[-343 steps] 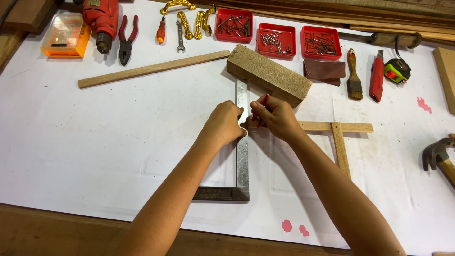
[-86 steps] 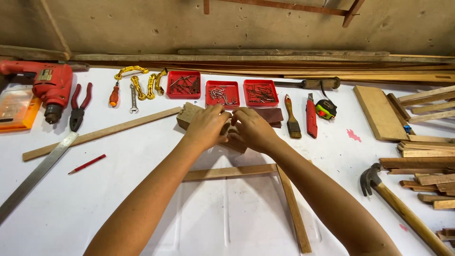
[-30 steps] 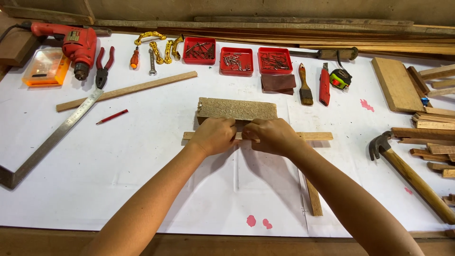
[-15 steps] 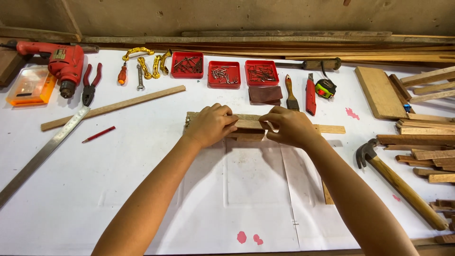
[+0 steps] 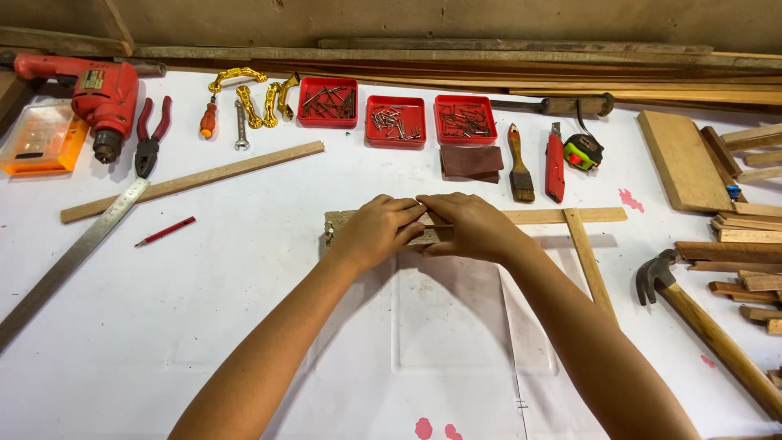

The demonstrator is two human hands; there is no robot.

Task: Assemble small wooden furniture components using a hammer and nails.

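Fingers (image 5: pixel 403 213) of the left hand (image 5: pixel 376 232) and right hand (image 5: pixel 472 228) are curled closed, pressing down on a rough wooden block (image 5: pixel 342 222) at the centre of the frame. The block lies along a thin wooden strip (image 5: pixel 570 216) that runs right and meets a second strip (image 5: pixel 588 261) in a T shape. Judging by this, the block is being lined up against the strip; the next move calls for steady, even pressure. On the white surface (image 5: pixel 244 326): a red pencil (image 5: pixel 165 231) and steel ruler (image 5: pixel 73 257) at left, three red trays (image 5: pixel 396 122) of nails above, a hammer (image 5: pixel 700 322) at right.
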